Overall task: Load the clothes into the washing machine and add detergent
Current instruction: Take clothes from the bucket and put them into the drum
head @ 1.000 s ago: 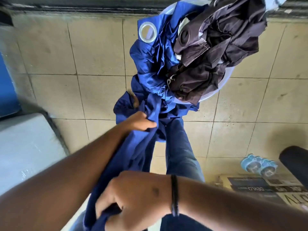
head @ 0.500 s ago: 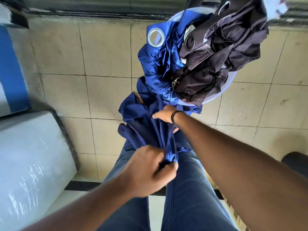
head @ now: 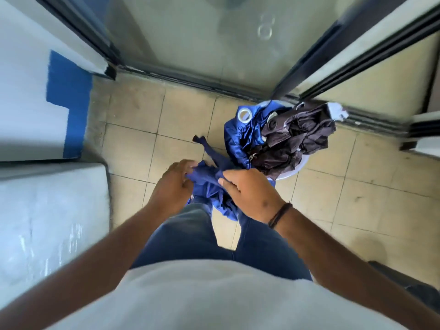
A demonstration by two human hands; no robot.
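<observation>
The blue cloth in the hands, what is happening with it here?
A person standing on a tiled floor holds a dark blue garment bunched between the left hand and the right hand. Beside it on the floor, a pale basin is heaped with a shiny blue cloth and dark brown clothes. A white appliance stands to the person's left; nothing is loaded yet.

A home laundry corner: tiled floor, sliding glass door, basin heaped with clothes
</observation>
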